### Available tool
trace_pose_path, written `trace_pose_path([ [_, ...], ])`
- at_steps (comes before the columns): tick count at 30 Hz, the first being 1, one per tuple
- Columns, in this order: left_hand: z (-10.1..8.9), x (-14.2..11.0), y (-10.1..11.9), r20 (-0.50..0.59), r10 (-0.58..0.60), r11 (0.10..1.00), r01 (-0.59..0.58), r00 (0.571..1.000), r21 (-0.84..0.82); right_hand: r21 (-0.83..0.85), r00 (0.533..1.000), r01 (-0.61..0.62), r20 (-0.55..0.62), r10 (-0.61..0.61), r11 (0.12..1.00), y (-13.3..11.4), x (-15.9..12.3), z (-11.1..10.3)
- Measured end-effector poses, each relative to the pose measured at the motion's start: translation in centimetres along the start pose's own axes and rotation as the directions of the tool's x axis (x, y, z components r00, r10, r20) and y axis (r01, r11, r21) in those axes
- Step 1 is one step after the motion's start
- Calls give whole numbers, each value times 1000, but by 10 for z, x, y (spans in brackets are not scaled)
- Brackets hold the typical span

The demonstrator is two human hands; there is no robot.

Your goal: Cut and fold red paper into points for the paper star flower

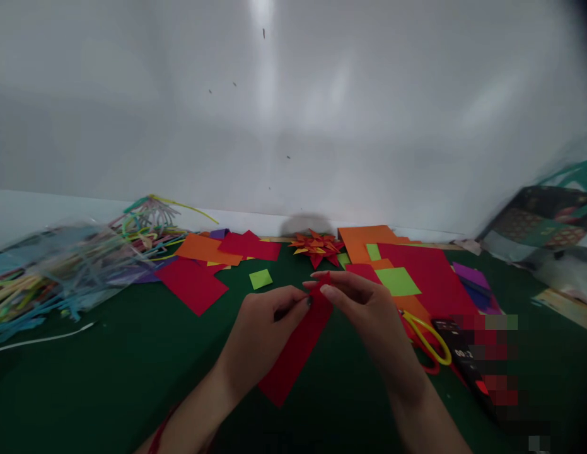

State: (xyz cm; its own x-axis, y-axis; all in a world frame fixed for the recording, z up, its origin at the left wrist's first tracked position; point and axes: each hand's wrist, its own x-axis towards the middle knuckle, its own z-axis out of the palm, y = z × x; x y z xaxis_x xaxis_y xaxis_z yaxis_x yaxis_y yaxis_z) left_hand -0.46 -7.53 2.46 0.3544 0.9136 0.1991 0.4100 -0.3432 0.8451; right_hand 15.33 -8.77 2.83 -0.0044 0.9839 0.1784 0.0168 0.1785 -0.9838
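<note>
A strip of red paper slants between my two hands, its top end narrowed to a point. My left hand pinches its left edge near the top, thumb in front. Across from it, my right hand grips the pointed end between thumb and fingers. The paper's lower end hangs toward me above the green table. Just beyond my fingers sits a folded orange and red paper star. A small lime paper square lies left of the star.
Red paper sheets lie left; a large red sheet and an orange sheet lie right. Yellow-handled scissors rest beside a phone. A plastic bag of coloured strips and a white cable occupy the left.
</note>
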Motion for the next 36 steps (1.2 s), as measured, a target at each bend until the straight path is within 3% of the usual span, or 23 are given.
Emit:
trace_pose_path([
  [4, -1, 1, 0, -4, 2, 1000, -2, 1000, -8, 27, 999, 10, 31, -11, 1000, -1, -2, 0],
  [21, 3, -1, 0, 52, 13, 1000, -13, 999, 7, -90, 996, 70, -51, -75, 993, -1, 0, 1],
  [30, 6, 1, -1, 49, 16, 1000, -15, 999, -24, -314, 951, 187, -180, -252, 931, 8, -1, 5],
  [36, 8, 3, -4, 3, -11, 997, 11, 1000, -73, -375, 982, 133, -77, -173, 917, 15, 6, 6],
])
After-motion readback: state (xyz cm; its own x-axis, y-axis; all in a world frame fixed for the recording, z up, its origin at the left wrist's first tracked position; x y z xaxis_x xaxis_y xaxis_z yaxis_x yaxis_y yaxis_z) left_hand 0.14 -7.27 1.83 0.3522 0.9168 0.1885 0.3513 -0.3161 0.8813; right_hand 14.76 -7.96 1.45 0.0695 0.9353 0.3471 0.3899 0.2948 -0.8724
